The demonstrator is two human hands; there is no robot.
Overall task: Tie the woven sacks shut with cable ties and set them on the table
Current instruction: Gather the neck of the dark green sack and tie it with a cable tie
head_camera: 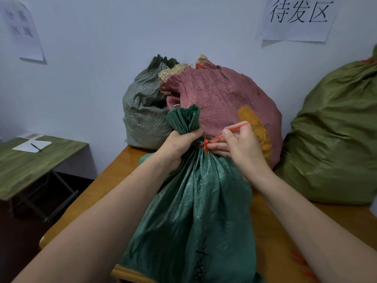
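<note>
The wall sign (297,17) reads "待发区". The left hand (179,146) grips the gathered neck of the green sack (193,201) on the table (285,231); the right hand (240,146) pinches the red cable tie (224,134).

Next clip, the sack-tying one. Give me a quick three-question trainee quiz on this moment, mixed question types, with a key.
1. True or false: the red cable tie is looped round the neck of the green sack.
2. The left hand grips the gathered neck. What does the right hand pinch? A) the tie's tail B) a knife C) nothing
3. Besides the green sack, how many sacks are in view?
Key: 1 true. 2 A. 3 three: the grey sack, the pink sack and the olive sack.
</note>
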